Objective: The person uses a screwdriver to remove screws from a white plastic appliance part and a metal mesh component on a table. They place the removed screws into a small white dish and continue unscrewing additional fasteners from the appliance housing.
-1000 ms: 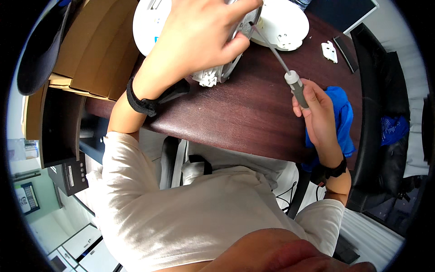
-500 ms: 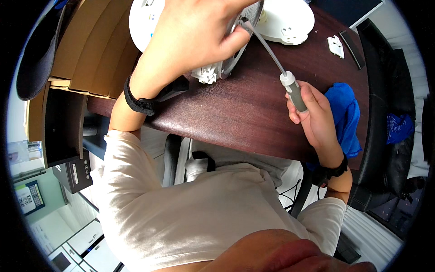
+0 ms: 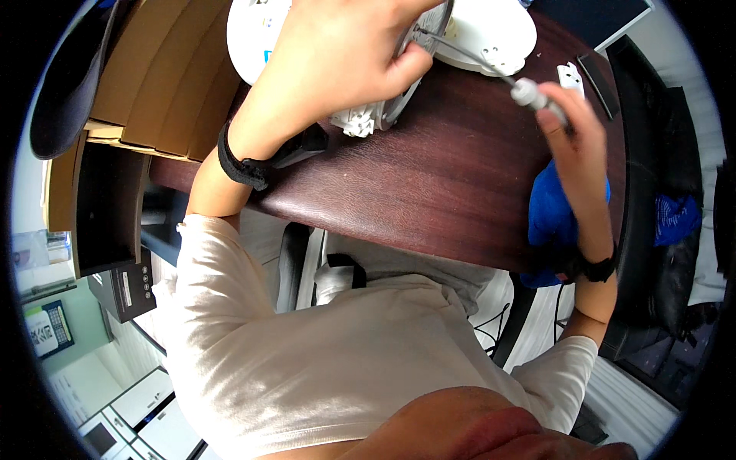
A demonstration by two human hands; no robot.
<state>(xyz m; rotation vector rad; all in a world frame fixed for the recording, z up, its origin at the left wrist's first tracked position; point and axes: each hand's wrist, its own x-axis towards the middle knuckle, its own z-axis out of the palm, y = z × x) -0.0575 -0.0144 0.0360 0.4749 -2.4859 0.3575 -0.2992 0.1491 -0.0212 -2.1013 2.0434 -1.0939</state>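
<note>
My left hand (image 3: 345, 61) is closed around a round white-and-grey appliance part (image 3: 360, 120) standing on its edge at the far side of the table; much of it is behind the hand or out of frame. My right hand (image 3: 580, 134) grips the grey-and-white handle of a screwdriver (image 3: 527, 92). Its long metal shaft slants up and left, and the tip meets the part's face beside my left thumb. A white rounded cover (image 3: 498, 34) lies just right of the part. Another white rounded piece (image 3: 247, 38) shows left of my left hand.
On the dark brown table (image 3: 429, 176), a small white plastic piece (image 3: 570, 79) lies near a black bar (image 3: 598, 84) at the right. A blue cloth (image 3: 550, 207) lies under my right forearm. Cardboard boxes (image 3: 165, 77) stand at the left, and a black sofa (image 3: 652, 153) at the right.
My right hand has swung up and to the right with the screwdriver, so its shaft lies flatter. My left hand and the part have shifted slightly right.
</note>
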